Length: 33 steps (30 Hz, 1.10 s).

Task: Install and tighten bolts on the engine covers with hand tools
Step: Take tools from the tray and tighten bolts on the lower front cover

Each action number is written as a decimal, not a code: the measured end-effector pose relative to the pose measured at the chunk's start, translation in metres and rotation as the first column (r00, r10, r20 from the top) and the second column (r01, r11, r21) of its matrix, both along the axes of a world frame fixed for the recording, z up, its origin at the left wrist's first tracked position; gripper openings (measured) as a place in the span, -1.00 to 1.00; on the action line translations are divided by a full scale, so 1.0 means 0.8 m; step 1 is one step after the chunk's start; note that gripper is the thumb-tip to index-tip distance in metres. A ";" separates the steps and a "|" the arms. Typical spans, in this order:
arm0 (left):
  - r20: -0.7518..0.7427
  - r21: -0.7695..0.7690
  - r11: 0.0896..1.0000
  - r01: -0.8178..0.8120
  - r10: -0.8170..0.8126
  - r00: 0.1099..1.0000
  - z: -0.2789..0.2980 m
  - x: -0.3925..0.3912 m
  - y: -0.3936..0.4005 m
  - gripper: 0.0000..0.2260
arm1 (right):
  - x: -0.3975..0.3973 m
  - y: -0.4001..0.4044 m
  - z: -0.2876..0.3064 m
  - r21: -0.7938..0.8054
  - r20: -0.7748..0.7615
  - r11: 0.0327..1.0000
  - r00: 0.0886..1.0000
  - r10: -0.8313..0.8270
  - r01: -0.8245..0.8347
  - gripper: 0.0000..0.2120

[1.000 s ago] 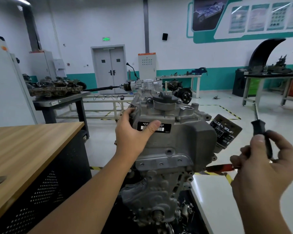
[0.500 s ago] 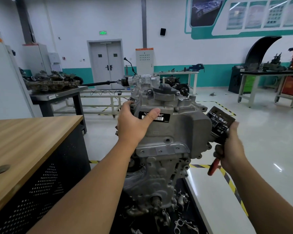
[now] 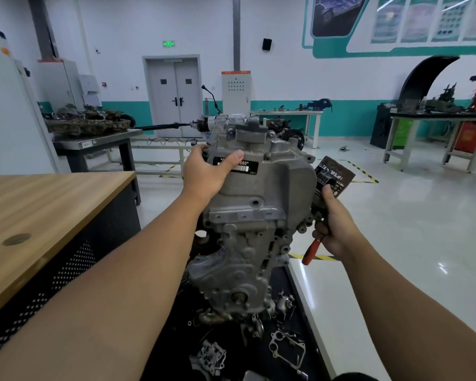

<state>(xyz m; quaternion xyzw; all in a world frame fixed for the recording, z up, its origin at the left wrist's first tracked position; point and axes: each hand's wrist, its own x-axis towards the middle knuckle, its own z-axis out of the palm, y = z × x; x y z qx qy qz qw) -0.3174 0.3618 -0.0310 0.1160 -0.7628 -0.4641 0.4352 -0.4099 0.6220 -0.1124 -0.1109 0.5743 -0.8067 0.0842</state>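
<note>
While most of the engine [image 3: 254,215] is in plain view, the bolts can't really be made out, and the tool's working end is hidden behind the right side of the engine block. Only the red handle [image 3: 311,253] is seen, poking out below the right hand [image 3: 334,229], whose grip is clenched around it at the engine's right edge. The white barcode label [image 3: 241,166] on the upper cover is partly covered by the left thumb. The left hand [image 3: 206,171] is wrapped over the engine's top left corner, grasping the cover. The engine is shown upright, grey cast metal, a bit grimy, standing on a dark surface [image 3: 291,298] with loose small parts [image 3: 286,347] scattered in front of it. A dark labelled plate [image 3: 334,176] is seen just right of the engine. A wooden-topped bench [image 3: 39,210] is left of the engine.
</note>
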 end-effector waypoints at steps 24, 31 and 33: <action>-0.143 -0.054 0.998 -0.024 0.016 0.990 -0.015 0.048 0.012 -0.14 | 0.030 0.011 -0.020 0.054 -0.114 0.998 0.993 -0.014 0.020 -0.73; -0.120 -0.040 0.999 -0.007 0.003 0.993 -0.011 0.055 0.015 -0.17 | 0.042 0.010 -0.021 0.104 -0.117 0.992 0.991 -0.058 0.070 -0.80; -0.133 -0.018 1.000 0.009 -0.012 0.991 -0.014 0.056 0.014 -0.27 | 0.038 0.013 -0.027 0.114 -0.123 0.990 0.990 -0.063 0.078 -0.81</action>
